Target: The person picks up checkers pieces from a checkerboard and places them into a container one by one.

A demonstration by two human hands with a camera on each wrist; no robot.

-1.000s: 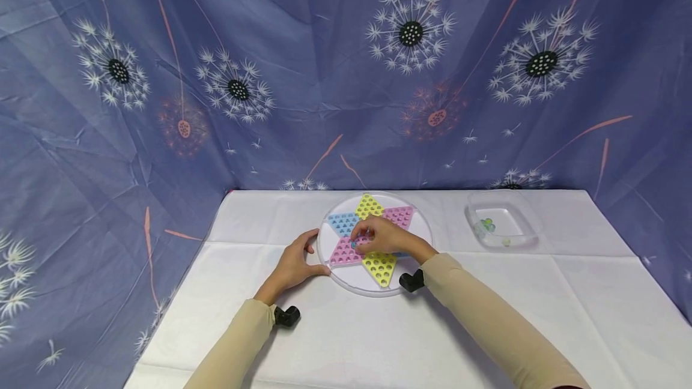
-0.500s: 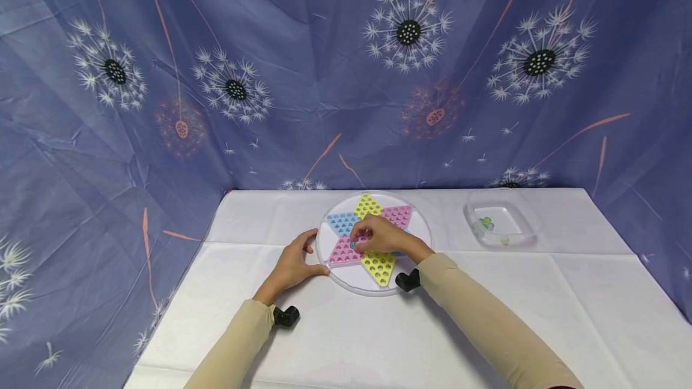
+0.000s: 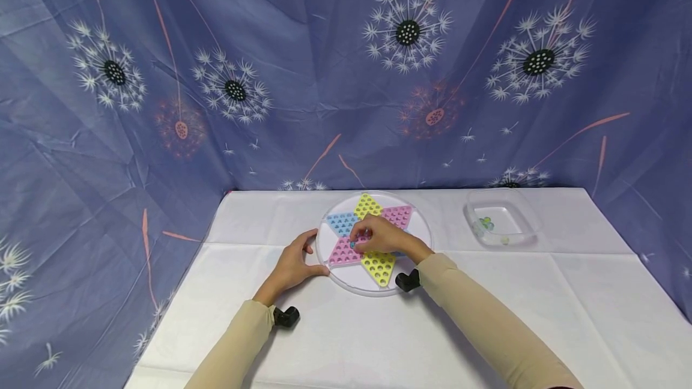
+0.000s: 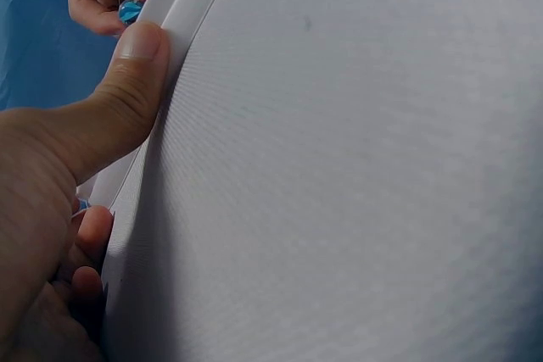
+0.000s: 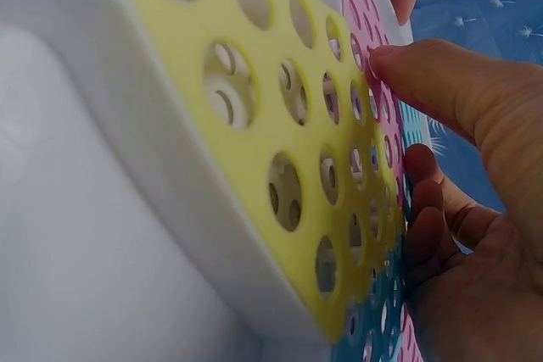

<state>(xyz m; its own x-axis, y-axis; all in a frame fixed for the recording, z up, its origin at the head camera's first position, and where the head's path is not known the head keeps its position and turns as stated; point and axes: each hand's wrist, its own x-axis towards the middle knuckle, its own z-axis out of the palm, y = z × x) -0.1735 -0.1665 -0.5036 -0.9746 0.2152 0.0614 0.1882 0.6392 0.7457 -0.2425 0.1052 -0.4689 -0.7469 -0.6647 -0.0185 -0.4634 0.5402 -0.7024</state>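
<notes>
A round white Chinese checkers board (image 3: 351, 281) bears a star of yellow, pink and blue holed triangles. My left hand (image 3: 292, 264) holds the board's left rim, thumb and fingers spread along the edge; in the left wrist view its thumb (image 4: 136, 69) lies on the rim. Above the star's left part, my right hand (image 3: 378, 234) pinches a blue marble (image 3: 352, 245). That marble also shows between the right fingertips in the left wrist view. Close up in the right wrist view are the yellow triangle (image 5: 246, 158) and my right hand (image 5: 475, 235); the marble is hidden there.
To the right of the board stands a clear plastic container (image 3: 527, 238) with several green and pale marbles (image 3: 486, 224) inside. A white cloth (image 3: 346, 341) covers the table. Blue dandelion-print curtain (image 3: 324, 77) hangs at the back and sides.
The whole head view has shifted very slightly. Both hands keep their places at the board, and the right hand still pinches the blue marble over the same spot.
</notes>
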